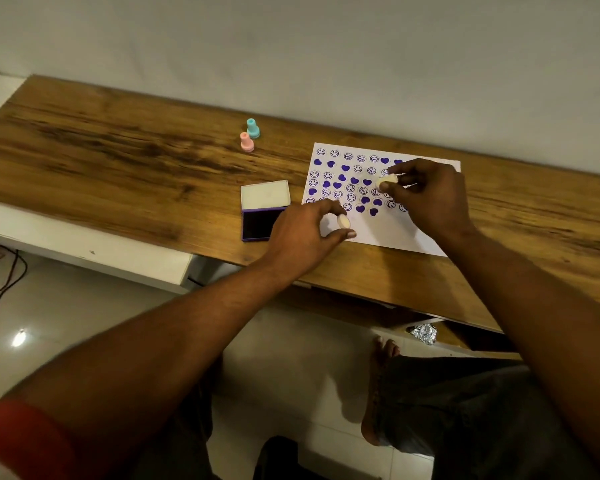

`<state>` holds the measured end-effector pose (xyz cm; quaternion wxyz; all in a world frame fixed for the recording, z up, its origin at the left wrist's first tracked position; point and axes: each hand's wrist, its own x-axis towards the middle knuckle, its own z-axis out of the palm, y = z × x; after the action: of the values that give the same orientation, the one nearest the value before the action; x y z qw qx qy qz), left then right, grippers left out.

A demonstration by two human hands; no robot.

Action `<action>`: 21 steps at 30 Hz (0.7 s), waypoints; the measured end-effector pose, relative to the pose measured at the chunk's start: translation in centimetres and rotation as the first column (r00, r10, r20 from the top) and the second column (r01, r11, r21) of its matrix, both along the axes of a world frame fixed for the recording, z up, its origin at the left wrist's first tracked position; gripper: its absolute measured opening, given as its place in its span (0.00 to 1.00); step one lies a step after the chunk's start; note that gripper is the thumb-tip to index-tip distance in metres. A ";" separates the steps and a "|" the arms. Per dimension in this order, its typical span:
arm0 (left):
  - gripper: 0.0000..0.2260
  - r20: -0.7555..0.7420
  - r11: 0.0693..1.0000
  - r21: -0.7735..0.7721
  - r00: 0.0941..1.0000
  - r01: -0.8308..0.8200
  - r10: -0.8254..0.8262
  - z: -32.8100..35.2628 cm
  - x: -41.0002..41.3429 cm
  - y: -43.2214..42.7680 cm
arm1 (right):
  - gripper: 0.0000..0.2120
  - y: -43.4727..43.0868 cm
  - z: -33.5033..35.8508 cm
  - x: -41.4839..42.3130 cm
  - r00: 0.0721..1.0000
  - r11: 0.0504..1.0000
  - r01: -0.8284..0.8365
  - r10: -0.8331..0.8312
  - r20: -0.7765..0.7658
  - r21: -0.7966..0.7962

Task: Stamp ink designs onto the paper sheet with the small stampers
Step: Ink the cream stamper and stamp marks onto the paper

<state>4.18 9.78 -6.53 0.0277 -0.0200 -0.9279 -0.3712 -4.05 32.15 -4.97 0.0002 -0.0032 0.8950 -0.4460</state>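
Each hand pinches a small cream plastic stamper: left hand (305, 233) beside the white printed paper sheet (388, 233), right hand (430, 199) above it; light, rigid, best gripped by the stem

My right hand (426, 199) hides part of the paper sheet (388, 230) and most of the pale stamper (386, 182); its stamping face can't be made out. The worktop (118, 161) runs off the right edge.
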 end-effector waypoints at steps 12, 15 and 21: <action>0.22 -0.041 0.991 -0.003 0.990 -0.135 0.135 0.9 -1.3 -2.7 | 0.16 -4.8 0.3 0.9 0.978 0.971 -0.209 0.205 -0.045 -0.112; 0.21 -0.025 0.986 0.025 0.986 -0.166 0.167 1.3 -1.3 -3.7 | 0.15 -6.3 0.5 1.2 0.970 0.952 -0.244 0.238 -0.055 -0.186; 0.19 -0.011 0.974 0.112 0.980 -0.195 0.197 1.7 -0.9 -5.2 | 0.14 -8.4 0.6 1.6 0.957 0.922 -0.290 0.283 -0.066 -0.255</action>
<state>3.26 4.59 -4.87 0.0753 0.0690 -0.9030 -0.4172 -2.42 23.75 -4.41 0.0527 -0.1401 0.8180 -0.5554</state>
